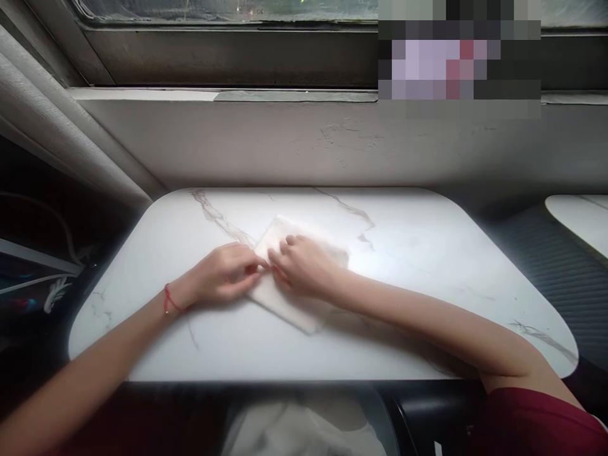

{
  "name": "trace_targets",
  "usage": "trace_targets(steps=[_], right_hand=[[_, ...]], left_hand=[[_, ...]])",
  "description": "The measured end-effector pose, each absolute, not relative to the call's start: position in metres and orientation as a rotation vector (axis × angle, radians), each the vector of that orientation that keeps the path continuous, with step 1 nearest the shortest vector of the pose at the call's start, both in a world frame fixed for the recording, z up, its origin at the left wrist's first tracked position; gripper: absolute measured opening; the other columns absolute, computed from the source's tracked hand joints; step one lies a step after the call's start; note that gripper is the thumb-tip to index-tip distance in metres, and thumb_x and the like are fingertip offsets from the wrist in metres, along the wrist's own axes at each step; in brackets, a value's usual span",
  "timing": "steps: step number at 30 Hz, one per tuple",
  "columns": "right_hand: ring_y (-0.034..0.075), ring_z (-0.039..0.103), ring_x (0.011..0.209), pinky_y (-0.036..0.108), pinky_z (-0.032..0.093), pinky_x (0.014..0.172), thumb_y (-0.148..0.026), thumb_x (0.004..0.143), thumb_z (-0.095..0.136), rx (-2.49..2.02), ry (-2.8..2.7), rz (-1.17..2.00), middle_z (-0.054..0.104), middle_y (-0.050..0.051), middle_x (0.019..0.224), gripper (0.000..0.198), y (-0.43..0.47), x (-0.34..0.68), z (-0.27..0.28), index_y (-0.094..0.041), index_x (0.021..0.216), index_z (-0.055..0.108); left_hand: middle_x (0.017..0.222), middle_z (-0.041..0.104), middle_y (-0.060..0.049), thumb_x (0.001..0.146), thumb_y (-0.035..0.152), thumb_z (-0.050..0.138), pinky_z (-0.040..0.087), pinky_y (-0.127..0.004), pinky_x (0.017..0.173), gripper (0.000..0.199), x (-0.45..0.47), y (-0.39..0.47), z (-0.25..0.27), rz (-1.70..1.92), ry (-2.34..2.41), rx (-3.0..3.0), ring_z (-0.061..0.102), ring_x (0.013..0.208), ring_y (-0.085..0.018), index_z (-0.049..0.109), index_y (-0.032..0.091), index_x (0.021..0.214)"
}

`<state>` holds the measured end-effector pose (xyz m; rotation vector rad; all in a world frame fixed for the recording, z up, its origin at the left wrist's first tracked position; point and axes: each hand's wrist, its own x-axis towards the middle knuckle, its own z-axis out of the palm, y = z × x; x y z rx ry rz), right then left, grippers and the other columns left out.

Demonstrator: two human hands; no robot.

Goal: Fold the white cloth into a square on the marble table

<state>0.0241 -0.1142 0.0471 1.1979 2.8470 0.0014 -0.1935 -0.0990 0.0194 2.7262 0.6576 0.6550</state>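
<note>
A thin, whitish folded sheet, cloth or paper, lies flat at an angle in the middle of the white marble-patterned table. At its left edge my left hand has thumb and fingers drawn together in a pinch on the sheet; a red string bracelet circles that wrist. My right hand rests on top of the sheet, fingers curled and closed against it, nearly touching the left fingertips. The right palm and forearm cover part of the sheet. What exactly the right fingertips grip is hidden.
Behind the table stands a pale wall below a window. A curtain hangs at the left, above white cables. Another white tabletop shows at the right. Below the front edge is a transparent bin or bag with whitish material.
</note>
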Motion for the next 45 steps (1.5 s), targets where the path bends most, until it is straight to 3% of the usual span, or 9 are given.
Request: trace_targets(steps=[5,9,12,17,25,30,33,40,45], right_hand=[[0.019,0.055,0.064,0.033,0.028,0.056,0.0,0.085,0.049,1.082,2.825,0.074,0.068,0.012,0.078,0.024,-0.153,0.02,0.057,-0.011,0.085,0.07],[0.016,0.049,0.055,0.032,0.029,0.054,0.0,0.084,0.05,1.066,2.891,0.133,0.061,0.007,0.066,0.026,-0.17,0.019,0.051,-0.016,0.069,0.064],[0.019,0.055,0.059,0.033,0.033,0.054,-0.002,0.084,0.05,1.097,2.825,0.223,0.068,0.013,0.074,0.023,-0.177,0.018,0.044,-0.011,0.079,0.07],[0.029,0.064,0.073,0.04,0.041,0.063,-0.009,0.084,0.054,1.256,2.764,0.275,0.07,0.028,0.114,0.032,-0.168,0.024,0.038,-0.004,0.111,0.071],[0.027,0.066,0.079,0.036,0.037,0.071,-0.005,0.087,0.052,1.522,2.477,0.028,0.072,0.019,0.088,0.018,-0.114,0.04,0.061,-0.011,0.09,0.069],[0.033,0.064,0.112,0.034,0.042,0.076,-0.013,0.092,0.054,1.634,2.464,-0.02,0.072,0.023,0.106,0.027,-0.092,0.052,0.062,-0.006,0.116,0.065],[0.029,0.068,0.102,0.032,0.044,0.074,-0.01,0.09,0.056,1.603,2.518,-0.091,0.072,0.02,0.111,0.035,-0.068,0.074,0.063,-0.009,0.124,0.063],[0.017,0.066,0.091,0.026,0.045,0.079,-0.007,0.089,0.043,1.467,2.871,-0.642,0.077,0.005,0.103,0.039,-0.01,0.136,0.061,-0.018,0.106,0.076],[0.019,0.062,0.081,0.029,0.045,0.079,-0.011,0.084,0.04,1.751,3.057,-0.58,0.075,0.008,0.088,0.035,0.002,0.142,0.028,-0.013,0.087,0.074]], left_hand=[[0.079,0.066,-0.001,0.092,0.019,0.057,0.047,-0.03,0.071,0.016,-0.19,-0.103,0.018,0.654,0.6,2.733,0.057,0.072,-0.015,0.065,0.021,0.106],[0.089,0.07,-0.005,0.091,0.025,0.061,0.049,-0.031,0.073,0.015,-0.185,-0.109,0.019,0.654,0.537,2.811,0.061,0.077,-0.017,0.066,0.02,0.104],[0.098,0.072,-0.007,0.09,0.027,0.062,0.052,-0.033,0.079,0.019,-0.183,-0.111,0.019,0.676,0.539,2.859,0.065,0.085,-0.019,0.067,0.02,0.107],[0.112,0.073,-0.009,0.092,0.021,0.058,0.056,-0.038,0.09,0.03,-0.178,-0.111,0.014,0.676,0.567,2.844,0.067,0.1,-0.022,0.066,0.021,0.121],[0.139,0.061,-0.017,0.094,0.024,0.052,0.052,-0.049,0.101,0.052,-0.148,-0.124,0.003,0.57,0.63,2.904,0.057,0.125,-0.031,0.047,0.017,0.145],[0.117,0.065,-0.02,0.096,0.037,0.05,0.051,-0.049,0.091,0.037,-0.11,-0.114,0.005,0.453,0.69,3.004,0.059,0.103,-0.032,0.06,0.011,0.119],[0.105,0.065,-0.019,0.097,0.037,0.045,0.05,-0.046,0.084,0.033,-0.083,-0.094,0.002,0.539,0.777,3.047,0.059,0.098,-0.032,0.061,0.011,0.109],[0.078,0.067,-0.008,0.089,0.022,0.047,0.045,-0.035,0.068,0.018,-0.033,-0.026,-0.017,0.673,0.888,2.857,0.061,0.071,-0.021,0.061,0.018,0.079],[0.061,0.063,-0.007,0.085,0.027,0.054,0.04,-0.034,0.058,0.024,-0.007,-0.002,-0.025,0.748,1.079,2.729,0.058,0.06,-0.021,0.06,0.018,0.063]])
